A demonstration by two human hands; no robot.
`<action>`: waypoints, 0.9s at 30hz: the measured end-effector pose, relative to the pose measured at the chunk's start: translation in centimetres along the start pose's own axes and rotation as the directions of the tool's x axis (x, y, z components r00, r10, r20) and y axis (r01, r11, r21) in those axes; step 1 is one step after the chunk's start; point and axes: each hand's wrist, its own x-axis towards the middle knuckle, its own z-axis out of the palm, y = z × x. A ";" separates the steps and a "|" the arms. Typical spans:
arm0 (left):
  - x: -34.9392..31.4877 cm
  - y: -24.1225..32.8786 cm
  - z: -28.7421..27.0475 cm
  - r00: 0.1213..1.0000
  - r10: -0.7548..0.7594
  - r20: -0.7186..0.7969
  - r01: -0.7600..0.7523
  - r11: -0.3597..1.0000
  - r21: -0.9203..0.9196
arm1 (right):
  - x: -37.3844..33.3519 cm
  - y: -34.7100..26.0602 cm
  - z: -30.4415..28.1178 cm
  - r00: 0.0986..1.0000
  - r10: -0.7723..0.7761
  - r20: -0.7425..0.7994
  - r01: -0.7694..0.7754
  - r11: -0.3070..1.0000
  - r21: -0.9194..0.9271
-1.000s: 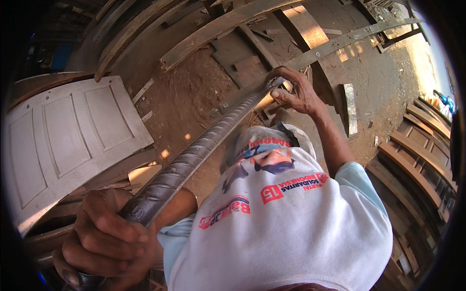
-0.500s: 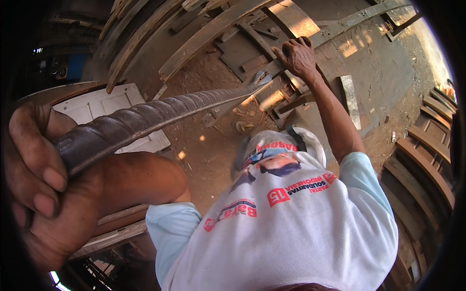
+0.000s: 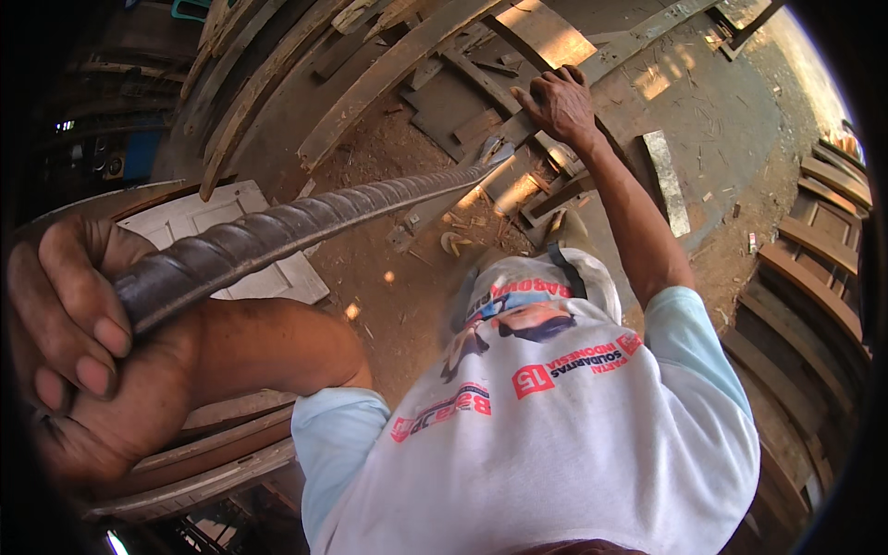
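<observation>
My left hand [image 3: 102, 342], close to the camera on the left, is closed round the near end of a ribbed steel bar [image 3: 277, 227]. The bar slants away to the upper right. Its flattened, pale far tip [image 3: 498, 153] meets a long wooden board [image 3: 638, 51]; whether it is wedged under the wood I cannot tell. Just beyond that tip, my right hand [image 3: 560, 106] is gripping the same board, arm stretched out and fingers curled over it.
Long weathered timbers [image 3: 388, 79] lean at the upper left. A white panelled door [image 3: 199, 217] lies behind the bar. Stacked wooden frames [image 3: 814, 268] line the right side. A short plank [image 3: 666, 182] and wood scraps lie on the dirt floor [image 3: 731, 166].
The view has shifted slightly, bringing more of my legs into sight. Both hands keep their hold, and the bar's tip stays at the board.
</observation>
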 end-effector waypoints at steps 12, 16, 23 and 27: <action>-17.4 4.6 -7.2 0.786 0.119 -0.606 -0.073 0.992 0.100 | 0.3 -0.6 0.6 0.999 0.021 -0.042 -0.023 0.998 -0.055; -17.0 4.3 -7.3 0.806 0.097 -0.584 -0.066 0.995 0.074 | 0.3 -0.4 0.8 0.999 0.025 -0.033 -0.027 0.998 -0.057; -8.3 1.8 -4.2 0.920 0.079 -0.383 -0.061 0.996 0.058 | 0.5 -0.6 0.7 0.999 0.040 -0.023 -0.041 0.999 -0.021; -2.0 -0.7 -2.9 0.994 0.017 -0.112 -0.022 0.999 -0.039 | 0.3 -0.1 1.1 0.996 0.043 -0.081 -0.041 0.999 0.028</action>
